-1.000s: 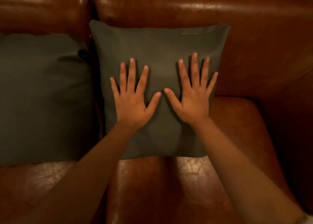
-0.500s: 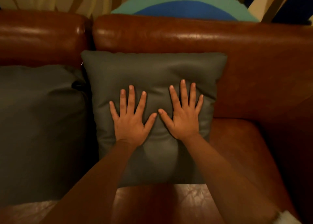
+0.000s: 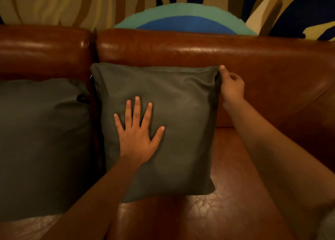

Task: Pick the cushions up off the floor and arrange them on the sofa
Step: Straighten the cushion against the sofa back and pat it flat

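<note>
A dark grey cushion (image 3: 181,112) leans upright against the backrest of the brown leather sofa (image 3: 199,49). My left hand (image 3: 136,132) lies flat on the cushion's front, fingers spread. My right hand (image 3: 231,87) pinches the cushion's top right corner. A second dark grey cushion (image 3: 39,145) stands on the seat to the left, its edge touching the first one.
The bare leather seat (image 3: 235,203) stretches to the right and front of the cushions. The sofa's armrest (image 3: 308,121) rises at the far right. Behind the backrest hangs a wall painting (image 3: 181,18) with blue, teal and tan shapes.
My right hand left the front of the cushion and took hold of its top right corner. My left hand stayed flat on it. The view tilted up, showing more wall.
</note>
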`<state>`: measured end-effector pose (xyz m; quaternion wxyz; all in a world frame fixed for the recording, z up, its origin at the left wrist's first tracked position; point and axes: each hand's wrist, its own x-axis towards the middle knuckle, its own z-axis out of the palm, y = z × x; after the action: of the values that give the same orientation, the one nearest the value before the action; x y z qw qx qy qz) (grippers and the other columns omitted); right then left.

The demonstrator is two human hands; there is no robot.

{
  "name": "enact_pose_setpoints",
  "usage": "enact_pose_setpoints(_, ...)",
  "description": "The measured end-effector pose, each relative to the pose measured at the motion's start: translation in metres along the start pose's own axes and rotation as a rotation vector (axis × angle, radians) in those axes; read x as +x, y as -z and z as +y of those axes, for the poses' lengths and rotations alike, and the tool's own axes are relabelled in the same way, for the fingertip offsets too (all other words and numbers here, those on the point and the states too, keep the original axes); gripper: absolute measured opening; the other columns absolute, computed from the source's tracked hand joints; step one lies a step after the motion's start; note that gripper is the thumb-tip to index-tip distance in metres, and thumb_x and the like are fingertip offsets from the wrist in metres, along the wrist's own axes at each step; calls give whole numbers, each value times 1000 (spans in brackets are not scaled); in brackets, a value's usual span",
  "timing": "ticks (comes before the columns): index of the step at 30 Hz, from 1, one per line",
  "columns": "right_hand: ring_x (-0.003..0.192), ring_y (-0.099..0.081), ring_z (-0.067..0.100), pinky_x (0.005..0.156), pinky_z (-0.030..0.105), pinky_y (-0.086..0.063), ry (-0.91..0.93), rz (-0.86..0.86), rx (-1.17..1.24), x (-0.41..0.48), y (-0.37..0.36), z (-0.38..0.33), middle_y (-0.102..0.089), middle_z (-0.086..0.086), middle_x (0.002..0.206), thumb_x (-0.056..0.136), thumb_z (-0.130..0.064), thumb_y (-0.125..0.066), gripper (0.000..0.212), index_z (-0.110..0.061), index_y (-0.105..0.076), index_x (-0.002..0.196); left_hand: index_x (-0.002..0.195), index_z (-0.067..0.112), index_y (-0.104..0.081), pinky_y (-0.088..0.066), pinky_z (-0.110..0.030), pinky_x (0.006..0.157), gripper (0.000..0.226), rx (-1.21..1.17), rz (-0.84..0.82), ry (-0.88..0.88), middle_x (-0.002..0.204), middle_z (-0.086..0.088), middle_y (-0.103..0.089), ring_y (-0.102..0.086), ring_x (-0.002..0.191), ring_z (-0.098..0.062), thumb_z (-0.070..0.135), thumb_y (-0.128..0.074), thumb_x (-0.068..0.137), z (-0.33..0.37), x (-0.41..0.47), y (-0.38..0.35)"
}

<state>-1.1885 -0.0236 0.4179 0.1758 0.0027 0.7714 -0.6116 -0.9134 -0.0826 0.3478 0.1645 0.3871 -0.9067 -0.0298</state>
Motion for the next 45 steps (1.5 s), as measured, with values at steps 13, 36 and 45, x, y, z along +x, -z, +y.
enact_pose_setpoints(13, 110, -60, 19, 76, 9, -34, 318, 172, -247, 13, -10, 8, -67, 8, 119, 96, -28, -58, 31, -9, -67, 119, 150, 36, -15, 7, -57, 115, 69, -39, -68, -153, 162, -1, -1, 7, 149, -21, 68, -24, 91, 14, 45, 8)
enact_pose_setpoints(36, 108, -56, 19, 94, 25, -41, 418, 173, -220, 3, -3, 10, -60, 3, 113, 97, -24, -55, 26, -9, -61, 118, 114, 9, -52, -36, -9, 72, 24, -845, 499, 946, 111, -4, -56, -53, 93, -12, 27, -49, 98, -73, 137, 29)
enact_pose_setpoints(45, 151, -4, 30, 116, 59, 0, 1062, -108, -837, -149, 5, 86, -12, 2, 163, 94, -60, -36, 66, -30, -23, 152, 148, 12, -26, -11, -51, 117, 60, -252, 304, 58, 157, -12, -22, -12, 148, -26, 40, -38, 96, -9, -5, 31)
